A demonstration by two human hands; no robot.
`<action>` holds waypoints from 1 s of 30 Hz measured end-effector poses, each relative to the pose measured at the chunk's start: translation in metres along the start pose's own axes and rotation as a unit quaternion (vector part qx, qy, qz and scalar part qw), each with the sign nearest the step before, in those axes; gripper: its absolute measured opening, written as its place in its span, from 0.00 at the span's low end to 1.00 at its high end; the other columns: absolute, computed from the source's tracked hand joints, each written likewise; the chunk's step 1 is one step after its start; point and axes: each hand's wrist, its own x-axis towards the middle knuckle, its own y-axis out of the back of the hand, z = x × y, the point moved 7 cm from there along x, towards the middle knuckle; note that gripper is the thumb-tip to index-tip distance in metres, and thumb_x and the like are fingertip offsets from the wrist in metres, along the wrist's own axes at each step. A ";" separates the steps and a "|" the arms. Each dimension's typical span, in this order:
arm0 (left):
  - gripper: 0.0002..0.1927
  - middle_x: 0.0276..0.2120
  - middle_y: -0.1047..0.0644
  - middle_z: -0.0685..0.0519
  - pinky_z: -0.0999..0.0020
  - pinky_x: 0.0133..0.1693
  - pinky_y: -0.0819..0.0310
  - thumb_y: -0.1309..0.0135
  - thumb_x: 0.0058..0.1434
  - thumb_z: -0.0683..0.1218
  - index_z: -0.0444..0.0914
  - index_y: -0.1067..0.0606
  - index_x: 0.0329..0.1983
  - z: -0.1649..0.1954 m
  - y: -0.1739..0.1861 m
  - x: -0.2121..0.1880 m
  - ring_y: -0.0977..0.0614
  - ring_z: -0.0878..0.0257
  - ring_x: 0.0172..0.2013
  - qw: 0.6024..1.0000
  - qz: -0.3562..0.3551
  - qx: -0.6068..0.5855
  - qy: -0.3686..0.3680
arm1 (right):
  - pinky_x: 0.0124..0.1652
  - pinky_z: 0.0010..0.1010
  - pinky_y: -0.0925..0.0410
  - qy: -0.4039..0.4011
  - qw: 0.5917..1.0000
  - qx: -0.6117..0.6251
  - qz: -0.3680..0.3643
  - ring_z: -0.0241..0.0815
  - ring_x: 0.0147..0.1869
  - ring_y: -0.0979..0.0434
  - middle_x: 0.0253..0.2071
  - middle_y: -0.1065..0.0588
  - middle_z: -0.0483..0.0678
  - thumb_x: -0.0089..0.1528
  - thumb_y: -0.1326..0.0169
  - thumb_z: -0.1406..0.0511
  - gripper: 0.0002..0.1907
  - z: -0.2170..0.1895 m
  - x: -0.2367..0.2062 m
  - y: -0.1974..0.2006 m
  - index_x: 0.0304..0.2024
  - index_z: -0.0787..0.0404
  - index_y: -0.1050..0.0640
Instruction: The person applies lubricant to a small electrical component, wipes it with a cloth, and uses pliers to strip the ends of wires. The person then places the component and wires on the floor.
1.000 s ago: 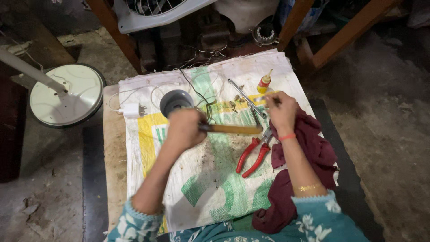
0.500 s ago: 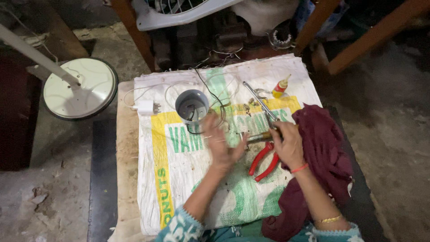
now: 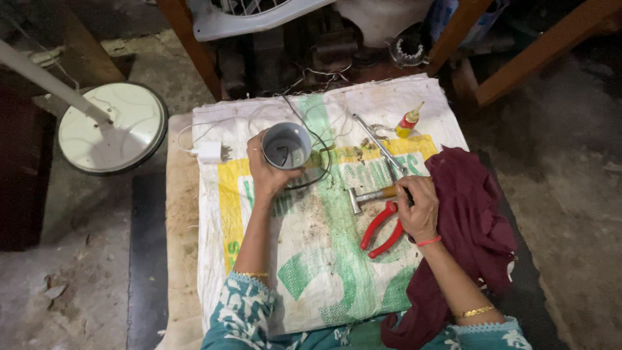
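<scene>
A rough grey concrete floor [image 3: 78,285] fills the left side, stained and littered with small scraps. On it stands the round white base of a pedestal fan [image 3: 111,127], its pale pole slanting off toward the upper left. A low tabletop [image 3: 178,259] sits in the middle, covered by a printed woven sack [image 3: 317,259] in white, green and yellow. Behind it rise brown wooden furniture legs [image 3: 194,52], with a white fan grille [image 3: 253,13] above. The light is dim and even.

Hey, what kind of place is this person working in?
Probably a small repair workshop, perhaps for fans: a hammer and red pliers lie on a woven sack, with a round fan base beside it on the rough floor.
</scene>
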 end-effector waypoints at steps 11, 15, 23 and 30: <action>0.65 0.68 0.32 0.47 0.55 0.71 0.32 0.18 0.31 0.56 0.40 0.38 0.73 0.041 -0.089 -0.051 0.26 0.52 0.66 0.921 -0.111 -0.368 0.062 | 0.60 0.48 0.39 0.059 0.984 -0.157 0.062 0.58 0.57 0.28 0.48 0.25 0.58 0.66 0.44 0.66 0.13 -0.011 -0.003 0.014 0.51 0.66 0.25; 0.66 0.69 0.33 0.46 0.56 0.71 0.33 0.20 0.28 0.55 0.39 0.38 0.74 0.034 -0.090 -0.054 0.27 0.52 0.67 0.932 -0.141 -0.328 0.060 | 0.51 0.48 0.38 -0.064 0.862 -0.497 0.079 0.61 0.54 0.28 0.53 0.23 0.61 0.52 0.36 0.52 0.33 0.024 0.005 0.061 0.55 0.60 0.23; 0.57 0.67 0.33 0.40 0.54 0.68 0.35 0.21 0.30 0.49 0.41 0.32 0.67 0.071 -0.082 -0.045 0.30 0.44 0.69 0.976 -0.138 -0.149 -0.071 | 0.53 0.42 0.29 -0.104 0.971 -0.204 0.063 0.54 0.50 0.21 0.47 0.21 0.58 0.68 0.38 0.68 0.12 0.009 0.018 0.115 0.54 0.62 0.18; 0.54 0.68 0.33 0.40 0.52 0.66 0.31 0.22 0.35 0.48 0.43 0.33 0.68 0.089 -0.076 -0.044 0.29 0.42 0.67 0.983 -0.135 -0.084 -0.094 | 0.49 0.38 0.27 -0.025 0.997 -0.038 -0.063 0.52 0.50 0.19 0.49 0.22 0.55 0.60 0.42 0.72 0.17 -0.083 0.041 0.075 0.51 0.58 0.18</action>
